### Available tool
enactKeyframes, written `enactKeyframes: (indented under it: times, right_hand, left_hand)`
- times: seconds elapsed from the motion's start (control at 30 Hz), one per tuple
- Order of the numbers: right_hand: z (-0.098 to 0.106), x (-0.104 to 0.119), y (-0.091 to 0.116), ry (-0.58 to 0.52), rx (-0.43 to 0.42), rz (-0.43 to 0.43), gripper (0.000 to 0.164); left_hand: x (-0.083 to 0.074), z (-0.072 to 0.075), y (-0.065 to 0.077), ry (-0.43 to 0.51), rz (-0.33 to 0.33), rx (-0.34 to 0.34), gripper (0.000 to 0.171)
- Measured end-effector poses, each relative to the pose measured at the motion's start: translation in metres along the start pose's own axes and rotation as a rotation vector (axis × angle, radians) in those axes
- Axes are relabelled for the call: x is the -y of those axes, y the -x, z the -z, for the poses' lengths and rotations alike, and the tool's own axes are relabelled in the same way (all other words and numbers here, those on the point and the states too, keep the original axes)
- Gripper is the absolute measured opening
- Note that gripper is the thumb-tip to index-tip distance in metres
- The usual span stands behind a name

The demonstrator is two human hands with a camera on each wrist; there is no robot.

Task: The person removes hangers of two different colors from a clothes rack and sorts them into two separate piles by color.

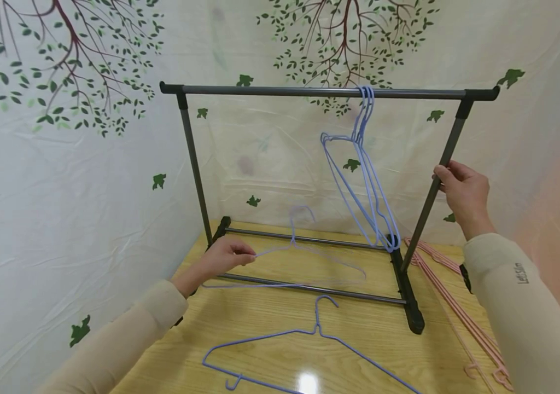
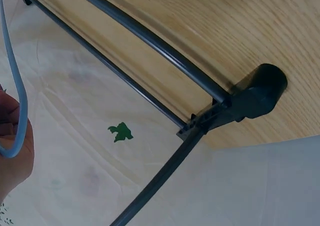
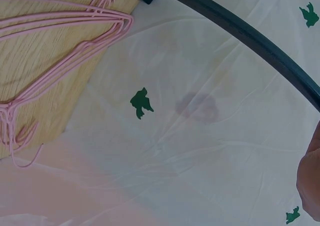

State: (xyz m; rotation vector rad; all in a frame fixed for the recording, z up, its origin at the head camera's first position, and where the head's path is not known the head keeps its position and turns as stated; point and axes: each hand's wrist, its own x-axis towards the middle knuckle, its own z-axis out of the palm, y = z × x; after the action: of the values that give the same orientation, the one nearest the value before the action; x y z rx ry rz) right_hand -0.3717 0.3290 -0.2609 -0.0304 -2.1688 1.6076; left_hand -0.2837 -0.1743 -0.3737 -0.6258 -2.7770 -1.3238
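Note:
In the head view, my left hand [image 1: 223,256] pinches the left shoulder of a light blue clothes hanger [image 1: 293,239], held upright low in front of the rack's base bars. That hanger also shows at the left edge of the left wrist view. My right hand [image 1: 468,194] grips the right post [image 1: 427,210] of a dark clothes rack [image 1: 260,91] between thumb and fingers. Several blue hangers [image 1: 357,137] hang bunched from the top bar, right of its middle. Another blue hanger [image 1: 318,327] lies flat on the table, with a second hook [image 1: 233,383] showing beside its lower bar.
Pink hangers [image 3: 120,23] lie in a bundle on the table right of the rack. The rack's black feet [image 1: 414,317] stand on the wooden table [image 1: 181,339]. A pale sheet [image 1: 112,219] printed with branches and leaves hangs behind and at both sides.

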Motion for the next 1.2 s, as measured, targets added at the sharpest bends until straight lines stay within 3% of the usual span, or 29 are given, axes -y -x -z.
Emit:
enactKeyframes:
  times: [0.33, 0.77, 1.03, 1.2]
  right_hand:
    - [0.001, 0.002, 0.001, -0.006, 0.000, -0.002, 0.056]
    - [0.001, 0.000, -0.001, -0.025, 0.003, -0.010, 0.055]
    - [0.001, 0.000, -0.001, -0.050, 0.003, -0.009, 0.055]
    - [0.002, 0.001, -0.001, -0.032, 0.006, -0.012, 0.056]
  left_hand:
    - [-0.002, -0.026, 0.005, 0.090, -0.033, 0.155, 0.017]
    - [-0.008, -0.055, 0.017, 0.147, 0.012, 0.273, 0.014]
    - [-0.009, -0.073, 0.029, 0.227, 0.075, 0.326, 0.017]
    - [-0.003, -0.087, 0.039, 0.300, 0.167, 0.349, 0.019]
